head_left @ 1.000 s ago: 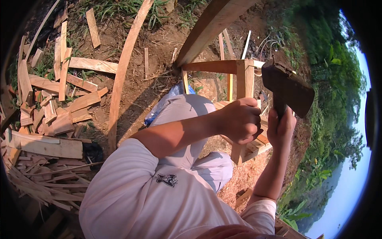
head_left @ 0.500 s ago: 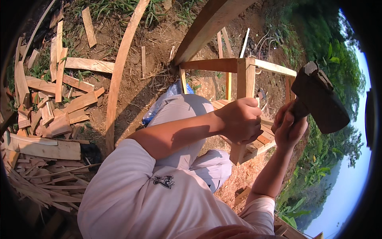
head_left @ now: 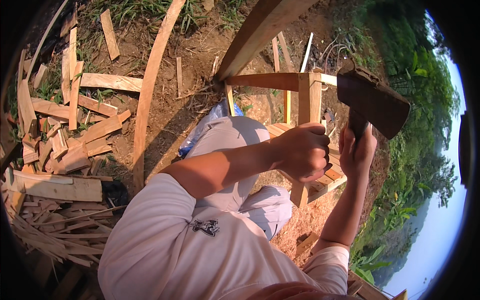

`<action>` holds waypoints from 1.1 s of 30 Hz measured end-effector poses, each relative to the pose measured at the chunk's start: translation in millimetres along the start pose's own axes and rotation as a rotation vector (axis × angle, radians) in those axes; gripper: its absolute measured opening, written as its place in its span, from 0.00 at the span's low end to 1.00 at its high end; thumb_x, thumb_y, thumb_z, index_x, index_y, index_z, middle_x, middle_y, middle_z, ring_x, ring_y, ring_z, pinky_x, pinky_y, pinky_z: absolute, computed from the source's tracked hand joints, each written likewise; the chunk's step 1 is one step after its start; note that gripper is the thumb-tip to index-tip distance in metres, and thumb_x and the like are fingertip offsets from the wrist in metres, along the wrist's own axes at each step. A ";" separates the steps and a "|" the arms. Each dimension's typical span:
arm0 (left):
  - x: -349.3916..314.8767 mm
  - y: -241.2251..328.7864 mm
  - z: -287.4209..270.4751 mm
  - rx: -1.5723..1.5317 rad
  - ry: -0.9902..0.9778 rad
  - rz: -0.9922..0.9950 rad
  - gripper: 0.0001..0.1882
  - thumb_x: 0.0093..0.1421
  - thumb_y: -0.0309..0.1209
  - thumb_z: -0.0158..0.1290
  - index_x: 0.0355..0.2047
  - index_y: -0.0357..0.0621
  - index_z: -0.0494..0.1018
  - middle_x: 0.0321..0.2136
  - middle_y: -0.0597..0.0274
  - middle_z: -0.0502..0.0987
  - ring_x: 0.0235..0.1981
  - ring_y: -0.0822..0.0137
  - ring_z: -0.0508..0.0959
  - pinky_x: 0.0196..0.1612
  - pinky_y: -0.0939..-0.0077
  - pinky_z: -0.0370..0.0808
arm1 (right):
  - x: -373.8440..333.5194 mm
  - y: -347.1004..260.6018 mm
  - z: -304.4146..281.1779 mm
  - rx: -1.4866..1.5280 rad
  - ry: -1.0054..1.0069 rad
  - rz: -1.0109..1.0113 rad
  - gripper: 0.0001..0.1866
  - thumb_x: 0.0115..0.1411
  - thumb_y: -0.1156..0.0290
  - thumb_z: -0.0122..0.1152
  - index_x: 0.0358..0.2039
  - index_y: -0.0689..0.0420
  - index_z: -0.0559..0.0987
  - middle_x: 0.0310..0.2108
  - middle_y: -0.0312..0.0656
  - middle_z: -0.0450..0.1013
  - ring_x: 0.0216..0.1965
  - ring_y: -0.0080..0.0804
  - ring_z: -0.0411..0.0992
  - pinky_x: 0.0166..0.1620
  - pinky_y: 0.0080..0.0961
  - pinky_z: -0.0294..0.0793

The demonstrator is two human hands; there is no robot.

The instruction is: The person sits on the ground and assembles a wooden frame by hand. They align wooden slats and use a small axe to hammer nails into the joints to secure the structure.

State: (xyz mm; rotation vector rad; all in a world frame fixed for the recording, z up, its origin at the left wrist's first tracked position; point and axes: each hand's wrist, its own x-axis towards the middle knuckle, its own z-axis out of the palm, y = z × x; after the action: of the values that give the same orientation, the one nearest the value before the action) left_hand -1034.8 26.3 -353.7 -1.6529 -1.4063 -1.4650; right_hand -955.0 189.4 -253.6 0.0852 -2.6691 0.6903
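Metal-headed and dark, the axe [head_left: 376,100] is held up in the right hand [head_left: 360,147], which grasps its handle just below the head. Close by, the left hand [head_left: 303,152] is clenched in front of the wooden frame [head_left: 309,100]; I can't tell from here whether it grips anything.

Lying on brown dirt ground [head_left: 164,87]: wood offcuts [head_left: 75,157] and thin strips [head_left: 55,235] heaped at left, crumpled blue-and-clear plastic [head_left: 202,128], pale shavings [head_left: 296,221]
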 end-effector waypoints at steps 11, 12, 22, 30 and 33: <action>1.7 -6.6 -4.4 0.109 -0.047 -0.015 0.14 0.51 0.34 0.64 0.14 0.51 0.71 0.17 0.71 0.70 0.25 0.66 0.74 0.35 0.66 0.71 | 7.7 -4.0 12.6 -0.215 -0.047 -0.074 0.14 0.66 0.72 0.67 0.48 0.65 0.77 0.27 0.51 0.76 0.28 0.59 0.76 0.31 0.41 0.73; 2.4 -8.2 -5.4 0.109 -0.051 -0.014 0.14 0.50 0.34 0.64 0.14 0.51 0.71 0.17 0.71 0.70 0.26 0.66 0.74 0.36 0.67 0.71 | 12.9 10.3 13.9 -0.198 0.020 -0.275 0.12 0.76 0.66 0.53 0.47 0.64 0.75 0.21 0.37 0.71 0.18 0.18 0.65 0.21 0.23 0.61; 3.8 -4.4 2.6 0.079 -0.059 -0.034 0.15 0.50 0.34 0.63 0.12 0.51 0.72 0.16 0.72 0.71 0.26 0.66 0.74 0.36 0.67 0.71 | 6.2 -1.0 12.9 -0.203 -0.044 -0.033 0.14 0.65 0.73 0.65 0.48 0.65 0.77 0.32 0.59 0.77 0.34 0.66 0.76 0.35 0.46 0.74; 3.5 -0.5 1.5 0.070 0.005 -0.022 0.14 0.49 0.33 0.63 0.13 0.49 0.71 0.15 0.69 0.69 0.23 0.65 0.73 0.35 0.67 0.71 | -1.6 -19.5 -0.4 0.164 0.146 -0.011 0.21 0.75 0.52 0.55 0.39 0.62 0.75 0.22 0.38 0.70 0.17 0.16 0.64 0.19 0.18 0.58; 4.1 -7.0 4.4 0.052 0.009 -0.014 0.14 0.50 0.34 0.63 0.13 0.49 0.70 0.16 0.69 0.69 0.22 0.65 0.73 0.34 0.65 0.70 | 21.7 3.8 15.9 -0.297 0.099 -0.394 0.16 0.77 0.59 0.52 0.39 0.60 0.74 0.21 0.37 0.71 0.18 0.16 0.67 0.20 0.19 0.60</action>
State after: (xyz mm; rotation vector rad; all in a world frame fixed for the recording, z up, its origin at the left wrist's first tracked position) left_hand -1040.0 33.8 -352.9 -1.6056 -1.4419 -1.4304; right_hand -981.1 185.9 -259.9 0.4676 -2.5188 0.1681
